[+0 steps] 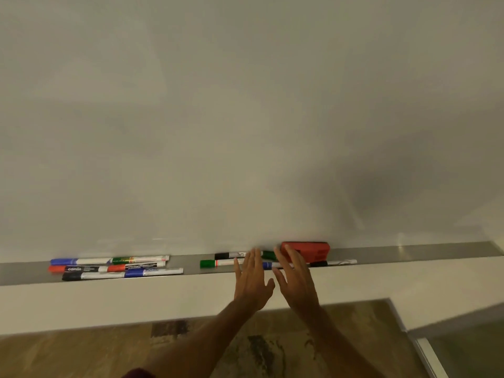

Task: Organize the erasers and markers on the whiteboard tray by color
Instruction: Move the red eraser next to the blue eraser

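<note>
— Where's the red rectangular plastic eraser (311, 251)?
— On the long grey metal tray (409, 254), at the right hand's (296, 279) fingertips, with the left hand (252, 276) beside it. Both hands are spread and hold nothing.
— Handling?
— Probably light and rigid; pinch its long sides.

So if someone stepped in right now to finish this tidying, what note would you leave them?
The left hand is open and holds nothing, fingers over the middle markers.
The right hand is open and empty, fingertips by the red eraser.
On the tray, six mixed markers lie at the left end; about five more lie beside the eraser.
Done: nothing, colours are mixed in both groups.
Left: group markers and eraser by colour.
</note>
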Action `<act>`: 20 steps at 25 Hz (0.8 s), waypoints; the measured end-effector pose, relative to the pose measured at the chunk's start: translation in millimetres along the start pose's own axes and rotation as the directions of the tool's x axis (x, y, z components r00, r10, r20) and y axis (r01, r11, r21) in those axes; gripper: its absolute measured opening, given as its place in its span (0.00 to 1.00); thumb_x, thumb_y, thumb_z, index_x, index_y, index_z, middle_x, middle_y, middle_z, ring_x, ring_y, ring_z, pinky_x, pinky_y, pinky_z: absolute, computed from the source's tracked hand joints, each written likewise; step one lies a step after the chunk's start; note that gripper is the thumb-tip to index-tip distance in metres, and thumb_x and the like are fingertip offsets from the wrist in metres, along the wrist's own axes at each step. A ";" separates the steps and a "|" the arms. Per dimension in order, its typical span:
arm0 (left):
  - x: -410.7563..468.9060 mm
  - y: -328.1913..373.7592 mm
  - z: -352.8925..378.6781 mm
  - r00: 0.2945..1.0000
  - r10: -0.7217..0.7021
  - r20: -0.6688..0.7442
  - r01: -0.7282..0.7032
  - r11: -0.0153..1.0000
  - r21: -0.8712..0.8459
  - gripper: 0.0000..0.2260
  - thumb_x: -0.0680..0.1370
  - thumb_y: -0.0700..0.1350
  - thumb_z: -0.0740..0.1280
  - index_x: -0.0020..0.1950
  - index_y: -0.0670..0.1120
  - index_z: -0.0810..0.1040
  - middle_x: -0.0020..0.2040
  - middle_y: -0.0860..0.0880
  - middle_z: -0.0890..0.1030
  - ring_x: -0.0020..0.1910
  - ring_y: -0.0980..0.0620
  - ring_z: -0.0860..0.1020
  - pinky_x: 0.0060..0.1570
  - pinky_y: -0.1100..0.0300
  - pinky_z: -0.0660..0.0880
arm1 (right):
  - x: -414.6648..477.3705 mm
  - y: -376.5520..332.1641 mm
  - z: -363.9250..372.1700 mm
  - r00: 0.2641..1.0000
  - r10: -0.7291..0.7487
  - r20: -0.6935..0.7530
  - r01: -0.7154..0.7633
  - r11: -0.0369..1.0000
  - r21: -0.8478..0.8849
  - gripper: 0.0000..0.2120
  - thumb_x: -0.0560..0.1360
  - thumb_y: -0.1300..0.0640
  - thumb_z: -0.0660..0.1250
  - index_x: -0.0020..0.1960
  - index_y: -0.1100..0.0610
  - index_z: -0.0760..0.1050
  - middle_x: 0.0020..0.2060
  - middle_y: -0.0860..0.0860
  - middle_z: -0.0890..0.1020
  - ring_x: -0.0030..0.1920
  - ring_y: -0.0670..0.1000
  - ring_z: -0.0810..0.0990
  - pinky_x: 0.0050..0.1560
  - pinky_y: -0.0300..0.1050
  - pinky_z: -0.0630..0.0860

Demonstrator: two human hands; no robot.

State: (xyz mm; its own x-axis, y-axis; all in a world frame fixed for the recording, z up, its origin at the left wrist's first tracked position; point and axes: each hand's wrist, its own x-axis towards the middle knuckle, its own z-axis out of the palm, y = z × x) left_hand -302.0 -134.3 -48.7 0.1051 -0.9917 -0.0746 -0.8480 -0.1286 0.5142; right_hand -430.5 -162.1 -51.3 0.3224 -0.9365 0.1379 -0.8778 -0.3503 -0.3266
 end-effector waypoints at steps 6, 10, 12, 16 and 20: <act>3.3 29.4 17.8 0.999 -0.021 0.039 0.024 0.996 -0.082 0.34 0.79 0.51 0.60 0.77 0.43 0.43 0.78 0.45 0.48 0.76 0.48 0.44 0.69 0.49 0.34 | 4.9 36.2 -20.2 0.973 0.150 -0.174 -0.120 0.978 0.169 0.24 0.77 0.44 0.56 0.68 0.56 0.66 0.66 0.58 0.71 0.65 0.57 0.70 0.63 0.51 0.72; 16.0 39.9 19.2 0.997 0.026 0.066 -0.019 0.994 -0.112 0.36 0.78 0.50 0.62 0.77 0.44 0.43 0.78 0.45 0.48 0.76 0.48 0.45 0.70 0.48 0.36 | 16.1 57.9 -35.3 0.891 0.406 -0.204 -0.318 0.878 0.358 0.35 0.71 0.47 0.68 0.71 0.60 0.58 0.68 0.61 0.67 0.67 0.61 0.67 0.63 0.56 0.71; 20.7 41.3 19.3 0.997 0.041 0.072 -0.032 0.992 -0.125 0.37 0.77 0.50 0.63 0.77 0.43 0.43 0.78 0.45 0.49 0.76 0.48 0.46 0.70 0.48 0.35 | 22.2 60.7 -37.7 0.867 0.483 -0.125 -0.385 0.807 0.448 0.40 0.70 0.49 0.71 0.73 0.60 0.53 0.70 0.61 0.64 0.68 0.61 0.65 0.63 0.55 0.70; 24.1 45.7 22.0 0.994 0.068 0.090 -0.054 0.988 -0.148 0.37 0.76 0.49 0.64 0.77 0.45 0.44 0.78 0.47 0.52 0.76 0.50 0.49 0.69 0.46 0.34 | 28.3 64.1 -32.0 0.858 0.514 -0.002 -0.429 0.717 0.549 0.44 0.70 0.51 0.72 0.74 0.60 0.48 0.70 0.61 0.63 0.68 0.62 0.66 0.64 0.54 0.70; 25.9 47.7 20.2 0.990 0.077 0.119 -0.054 0.982 -0.182 0.37 0.76 0.48 0.65 0.77 0.45 0.44 0.77 0.48 0.53 0.76 0.50 0.50 0.69 0.44 0.35 | 28.7 63.0 -26.6 0.850 0.526 0.003 -0.446 0.717 0.536 0.42 0.69 0.52 0.72 0.73 0.59 0.51 0.69 0.61 0.65 0.66 0.62 0.68 0.62 0.56 0.72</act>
State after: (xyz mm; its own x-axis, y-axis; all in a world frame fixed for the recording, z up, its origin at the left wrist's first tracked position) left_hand -350.3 -166.0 -43.4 -0.0231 -0.9904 -0.1364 -0.7439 -0.0741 0.6641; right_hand -486.0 -210.7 -43.1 -0.1870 -0.9807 -0.0571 -0.5833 0.1577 -0.7968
